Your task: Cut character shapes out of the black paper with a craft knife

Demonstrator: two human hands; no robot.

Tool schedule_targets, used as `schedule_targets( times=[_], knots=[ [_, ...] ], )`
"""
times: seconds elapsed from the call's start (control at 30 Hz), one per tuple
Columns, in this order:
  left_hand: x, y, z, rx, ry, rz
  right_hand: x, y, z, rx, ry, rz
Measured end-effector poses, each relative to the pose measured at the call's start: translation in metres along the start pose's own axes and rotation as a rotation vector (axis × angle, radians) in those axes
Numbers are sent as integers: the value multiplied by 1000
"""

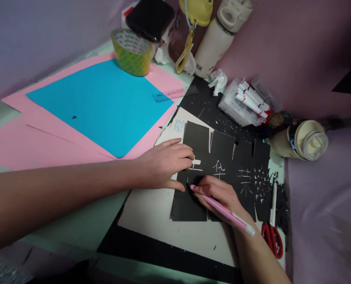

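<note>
My left hand (167, 165) lies flat with fingers spread on the leftmost black paper strip (190, 207), at its left edge. A slim pink craft knife (219, 207) is pinched in my right hand (219, 193); its tip points at that strip, just beside my left thumb. A white character there is partly cut through, showing pale beneath. Further black strips (243, 157) lie alongside to the right, bearing white characters; the rightmost is full of small cut-outs. Under them is a white board (151, 213).
Red-handled scissors (272, 236) lie at right near black scraps. Blue paper (104, 106) rests on pink sheets (54, 144), with a ruler (168, 95) and tape roll (132, 53). Behind stand a white bottle (215, 43), a phone (150, 17), a marker box (242, 104) and a cream cup (293, 140).
</note>
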State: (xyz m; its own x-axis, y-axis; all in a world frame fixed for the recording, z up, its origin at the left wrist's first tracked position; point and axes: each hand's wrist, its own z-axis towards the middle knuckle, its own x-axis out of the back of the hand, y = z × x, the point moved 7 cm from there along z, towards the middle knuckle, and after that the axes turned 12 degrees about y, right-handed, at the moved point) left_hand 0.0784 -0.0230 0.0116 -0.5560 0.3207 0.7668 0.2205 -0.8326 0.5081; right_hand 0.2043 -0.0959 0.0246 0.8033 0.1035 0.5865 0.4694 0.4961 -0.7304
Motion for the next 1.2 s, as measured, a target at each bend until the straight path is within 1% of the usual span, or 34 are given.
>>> schedule_targets(
  times=[0.1,0.2,0.33,0.43,0.5,0.7,1.07,1.13,1.2],
  knots=[
    [0,0,0,-2,-2,0,1,1,0,-7,4,5],
    [0,0,0,0,6,-2,3,4,-2,-60,17,41],
    [0,1,0,-2,7,4,9,6,-5,-115,126,106],
    [0,1,0,-6,9,4,12,6,-7,-119,192,85],
    [0,1,0,-9,14,-3,10,4,-7,-103,183,73],
    [0,0,-1,2,16,3,3,1,-6,-41,97,33],
    [1,0,-1,1,27,-15,1,0,-5,-5,69,-12],
    [2,2,-1,-28,39,-18,1,-1,-3,2,64,-22],
    [3,6,-2,-92,54,-13,2,-3,-2,13,64,-27]
  ],
)
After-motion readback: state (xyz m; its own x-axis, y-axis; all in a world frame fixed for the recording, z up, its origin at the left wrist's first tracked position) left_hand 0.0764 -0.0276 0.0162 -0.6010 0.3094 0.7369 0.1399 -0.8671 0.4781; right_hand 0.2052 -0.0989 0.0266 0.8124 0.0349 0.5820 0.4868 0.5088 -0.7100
